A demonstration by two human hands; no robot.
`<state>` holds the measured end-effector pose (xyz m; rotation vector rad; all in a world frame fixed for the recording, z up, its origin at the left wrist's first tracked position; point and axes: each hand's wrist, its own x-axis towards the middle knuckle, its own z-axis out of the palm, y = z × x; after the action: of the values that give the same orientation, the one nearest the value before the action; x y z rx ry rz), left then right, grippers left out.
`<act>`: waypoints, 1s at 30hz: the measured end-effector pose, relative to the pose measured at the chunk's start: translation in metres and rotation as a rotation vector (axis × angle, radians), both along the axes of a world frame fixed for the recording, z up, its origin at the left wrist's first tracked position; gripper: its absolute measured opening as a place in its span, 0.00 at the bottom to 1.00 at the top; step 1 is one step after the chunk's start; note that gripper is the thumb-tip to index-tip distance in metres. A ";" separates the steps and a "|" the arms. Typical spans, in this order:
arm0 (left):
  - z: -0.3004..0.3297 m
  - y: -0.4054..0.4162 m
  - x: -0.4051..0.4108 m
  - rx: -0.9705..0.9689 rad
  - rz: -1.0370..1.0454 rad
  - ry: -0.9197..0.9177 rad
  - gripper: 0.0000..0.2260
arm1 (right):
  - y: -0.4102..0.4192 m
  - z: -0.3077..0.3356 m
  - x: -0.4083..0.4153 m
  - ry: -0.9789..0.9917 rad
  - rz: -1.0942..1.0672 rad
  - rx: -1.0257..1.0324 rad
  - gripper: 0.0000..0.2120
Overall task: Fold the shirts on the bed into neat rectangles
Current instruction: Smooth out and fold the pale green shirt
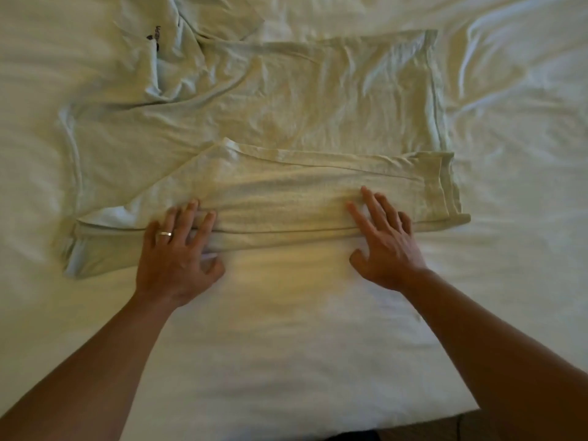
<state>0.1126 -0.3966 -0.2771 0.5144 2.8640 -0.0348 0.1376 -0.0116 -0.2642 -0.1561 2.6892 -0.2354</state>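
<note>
We had one pale shirt (286,100) spread sideways across the bed (509,281), its collar end toward nine o'clock and its hem toward three o'clock. A small dark print (153,36) showed on the bunched cloth at about eleven o'clock, though we could not tell whether that cloth belonged to the same shirt or to another.

Our left hand (175,249), a ring (164,233) on one finger, lay at about eight o'clock on the near edge of the shirt, fingers (190,214) straight and spread, holding nothing. We judged it was there to pin the sleeve end (95,249) so the crease stayed true.

Between our hands ran the folded strip (286,198), the near side of the shirt turned up over the body toward twelve o'clock, making one straight long edge.

Our right hand (385,240), at about four o'clock, pressed the same strip flat, fingers likewise open and gripping nothing, near the hem (445,186).

The far side at twelve o'clock lay wrinkled and not yet folded, so we judged the task early.
</note>
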 end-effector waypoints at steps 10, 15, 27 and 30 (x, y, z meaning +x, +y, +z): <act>-0.005 -0.021 -0.004 -0.051 0.088 -0.047 0.41 | 0.032 -0.014 -0.010 0.193 -0.146 0.073 0.31; 0.009 -0.033 -0.005 -0.066 -0.034 -0.087 0.29 | 0.041 -0.001 -0.006 0.103 -0.083 0.154 0.31; 0.056 -0.021 0.130 -0.112 -0.155 -0.272 0.29 | 0.053 0.040 0.133 -0.062 0.030 0.222 0.37; 0.051 -0.013 0.139 -0.167 -0.108 -0.390 0.29 | 0.056 0.036 0.141 -0.155 0.016 0.171 0.39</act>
<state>0.2512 -0.4095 -0.2260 0.5702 2.4270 -0.1712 0.2783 0.0443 -0.2282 -0.1031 2.5385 -0.0114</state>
